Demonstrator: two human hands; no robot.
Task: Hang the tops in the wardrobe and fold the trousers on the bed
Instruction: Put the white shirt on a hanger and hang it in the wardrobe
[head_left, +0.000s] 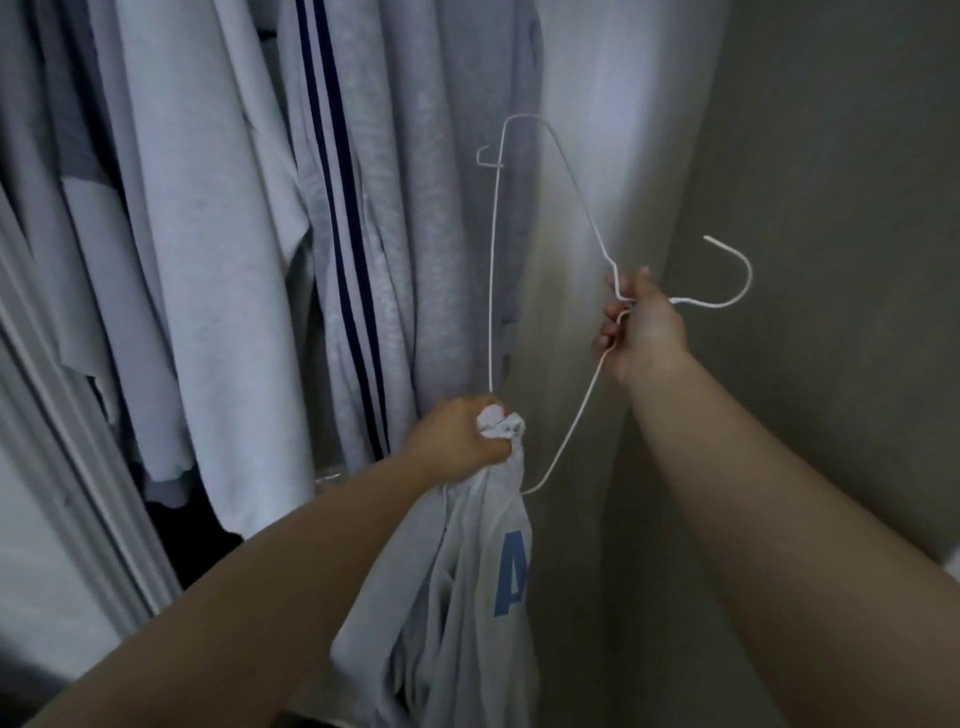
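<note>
Threading a limp top onto a thin wire hanger.
My left hand (457, 441) bunches the soft, light top (467, 597) before the wardrobe; my right hand (641, 327) pinches the springy hanger (492, 270) at its neck, the best hold.

1. Two hands were seen: the left hand (457, 441) and the right hand (644, 332).
2. One white wire hanger (492, 270) was counted, with a single hook at its neck.
3. One light grey top (467, 597) with a blue letter was counted, bunched below the left hand.
4. Several pale garments (208, 260) were seen hanging in the wardrobe; an exact number could not be told, since they overlapped.
5. One of these, a grey garment (405, 234), was marked with two dark stripes.
</note>
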